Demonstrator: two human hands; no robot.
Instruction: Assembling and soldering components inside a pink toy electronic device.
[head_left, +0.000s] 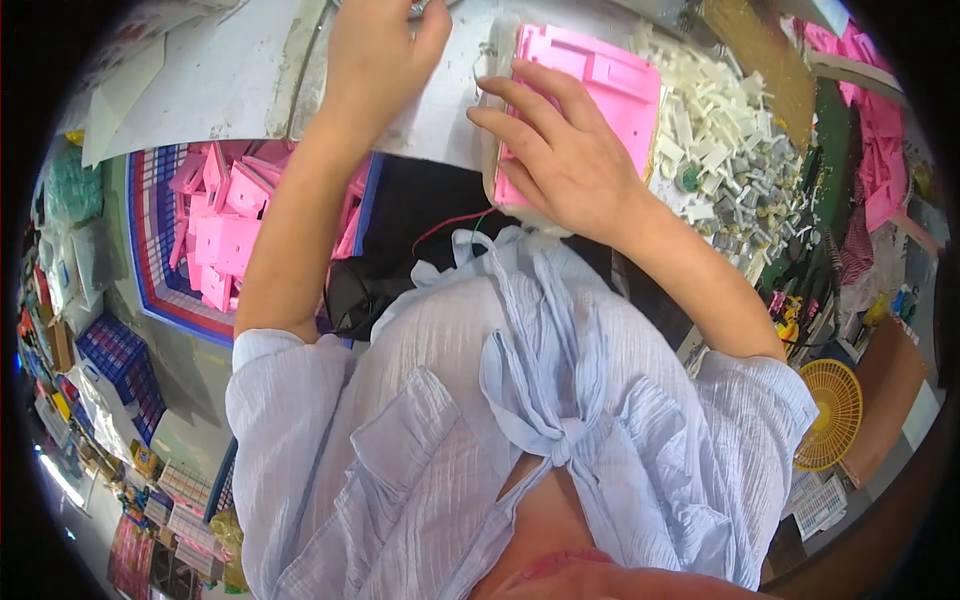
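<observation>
1. Right hand [575, 170] lies over the pink panel [625, 105], fingers loosely spread, not closed around it; firmness of contact is hard to judge.
2. Left hand [375, 50], left of the panel, is cut off by the upper edge; how open it is, or what it holds, cannot be told. A round metal thing [418, 10] barely shows there.
3. Beneath the panel, on the bench [440, 120], a pale holder [490, 180] shows only at its edges.
4. Right of the panel, white pieces [710, 115] and grey pieces [755, 200] overlap indistinctly.
5. Left of the panel, nearer the body, the left forearm partly hides a basket [150, 220] of pink parts [222, 240].
</observation>
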